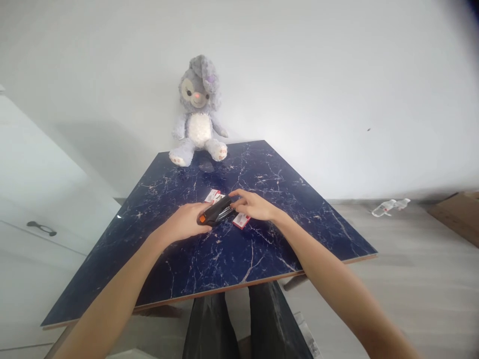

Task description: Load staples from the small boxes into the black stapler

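Observation:
A black stapler (217, 210) with an orange part at its near left end lies at a slant on the blue table, a silver strip showing along its side. My left hand (189, 221) is closed round the orange end, thumb on the near side. At the stapler's far right end, my right hand (252, 204) grips it with bent fingers, the index finger reaching over the top. Beyond the stapler a small white and red box (213, 195) is partly covered by it. Another white and red box (241, 220) lies just below my right fingers.
The dark blue marbled table (157, 269) has its near edge above my legs. At its back a grey plush rabbit (199, 112) sits against the wall. A white cabinet (37, 199) stands at left. Plastic bottles (385, 207) and a cardboard box (458, 214) are on the floor at right.

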The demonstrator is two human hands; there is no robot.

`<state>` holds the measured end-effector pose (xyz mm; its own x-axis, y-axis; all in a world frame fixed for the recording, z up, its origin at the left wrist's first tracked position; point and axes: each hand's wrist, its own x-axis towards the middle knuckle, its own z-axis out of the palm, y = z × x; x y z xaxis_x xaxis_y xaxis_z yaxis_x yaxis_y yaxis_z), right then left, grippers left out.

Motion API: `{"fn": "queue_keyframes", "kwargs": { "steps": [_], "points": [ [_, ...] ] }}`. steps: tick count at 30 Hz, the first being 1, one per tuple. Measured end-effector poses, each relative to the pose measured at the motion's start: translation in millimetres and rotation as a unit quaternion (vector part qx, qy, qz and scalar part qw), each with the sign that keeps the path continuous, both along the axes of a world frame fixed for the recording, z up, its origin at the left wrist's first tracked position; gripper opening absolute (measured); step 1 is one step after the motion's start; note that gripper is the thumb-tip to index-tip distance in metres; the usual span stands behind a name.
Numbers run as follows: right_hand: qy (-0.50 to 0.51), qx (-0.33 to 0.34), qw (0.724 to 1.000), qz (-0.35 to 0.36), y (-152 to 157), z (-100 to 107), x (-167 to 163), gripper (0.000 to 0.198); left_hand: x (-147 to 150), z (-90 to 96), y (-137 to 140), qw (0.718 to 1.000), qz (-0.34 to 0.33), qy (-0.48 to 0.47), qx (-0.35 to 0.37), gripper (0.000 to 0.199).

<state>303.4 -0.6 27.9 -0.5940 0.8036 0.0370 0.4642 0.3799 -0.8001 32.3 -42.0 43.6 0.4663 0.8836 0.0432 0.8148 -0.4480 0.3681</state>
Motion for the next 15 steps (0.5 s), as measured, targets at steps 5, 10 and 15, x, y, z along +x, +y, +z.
{"fn": "queue_keyframes", "kwargs": {
  "steps": [5, 10, 15],
  "points": [
    [-0.069, 0.126, 0.988, -0.06, 4.6, 1.6, 6.4, 0.032, 7.5, -4.4, -6.1, 0.986, -0.082, -0.096, -0.105, 0.077],
    [-0.157, 0.113, 0.981, -0.036, 9.9, 7.7, 28.2, 0.031, -14.5, -6.3, 7.8, 0.993, -0.033, -0.11, 0.014, 0.046],
    [-0.225, 0.124, 0.966, 0.025, 1.9, 4.4, 26.2, 0.052, -35.3, -10.2, 20.2, 0.999, -0.028, -0.035, 0.024, 0.041]
  ]
}}
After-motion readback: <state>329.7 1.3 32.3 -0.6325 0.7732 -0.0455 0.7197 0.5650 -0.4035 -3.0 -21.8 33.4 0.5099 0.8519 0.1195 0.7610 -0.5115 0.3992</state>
